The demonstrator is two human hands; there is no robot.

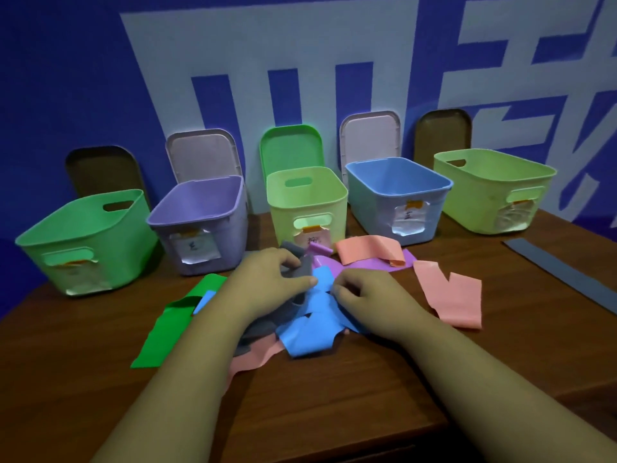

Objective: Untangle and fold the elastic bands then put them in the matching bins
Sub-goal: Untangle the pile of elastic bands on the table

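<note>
A tangle of flat elastic bands lies mid-table: a blue band, a grey band, a green band, a purple band and pink bands. My left hand grips the grey band between thumb and fingers. My right hand pinches the blue band at its upper end, close to my left thumb. Behind the tangle stand five open bins: a green bin, a purple bin, a light green bin, a blue bin and a yellow-green bin.
The brown wooden table ends at a front edge near the bottom right. A long grey strip lies apart at the far right. Bin lids lean against the blue-and-white wall behind the bins. Paper labels hang on the bin fronts.
</note>
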